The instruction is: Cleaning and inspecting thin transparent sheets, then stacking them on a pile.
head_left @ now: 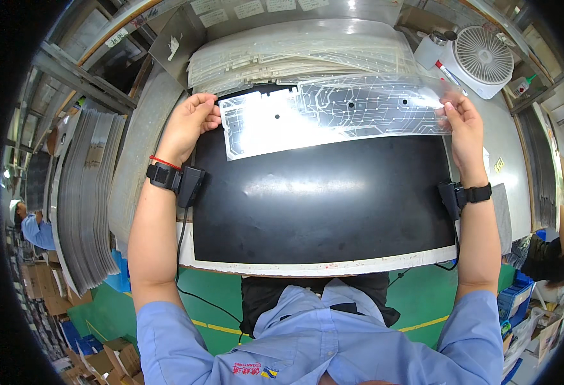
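Between my two hands stretches a clear plastic film sheet (336, 119) printed with pale circuit lines, glare whitening its left part. My left hand (195, 119) pinches its left end between thumb and fingers. The right end is gripped by my right hand (463, 122), thumb toward me. Below the film lies a black mat (320, 199) on the table; whether the two touch is hard to tell. Just behind the film rests a stack of similar printed film sheets (262, 54). A black strap device sits on each wrist.
A white fan (484, 54), a bottle (431, 50) and a red-capped marker (447, 70) stand at the back right. Tall stacks of grey sheets (86, 192) fill the left side. Cables hang from both wrist devices. Other people are at the far left and far right.
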`<control>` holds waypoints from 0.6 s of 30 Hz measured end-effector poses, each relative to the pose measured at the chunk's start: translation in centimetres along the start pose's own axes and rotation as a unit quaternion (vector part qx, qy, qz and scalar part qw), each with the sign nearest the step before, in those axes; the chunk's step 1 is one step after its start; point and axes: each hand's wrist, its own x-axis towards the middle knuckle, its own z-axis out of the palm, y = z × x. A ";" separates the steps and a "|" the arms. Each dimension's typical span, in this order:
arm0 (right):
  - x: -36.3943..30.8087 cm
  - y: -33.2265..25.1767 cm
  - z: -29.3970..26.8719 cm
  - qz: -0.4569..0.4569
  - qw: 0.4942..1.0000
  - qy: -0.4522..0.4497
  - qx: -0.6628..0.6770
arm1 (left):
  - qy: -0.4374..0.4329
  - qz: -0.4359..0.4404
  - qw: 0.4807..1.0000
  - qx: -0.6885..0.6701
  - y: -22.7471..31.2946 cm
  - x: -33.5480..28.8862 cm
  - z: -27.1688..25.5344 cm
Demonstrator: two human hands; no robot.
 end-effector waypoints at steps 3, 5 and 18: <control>-0.1 -0.1 0.3 0.006 1.000 -0.003 0.011 | -0.044 0.009 0.998 0.035 0.1 -0.1 0.0; -0.1 -0.1 0.3 0.011 1.000 -0.007 0.021 | -0.072 0.018 0.994 0.074 0.1 -0.2 0.0; 0.3 0.6 -0.8 -0.164 0.984 0.000 0.066 | -0.005 0.314 0.948 -0.046 -0.5 0.6 -0.6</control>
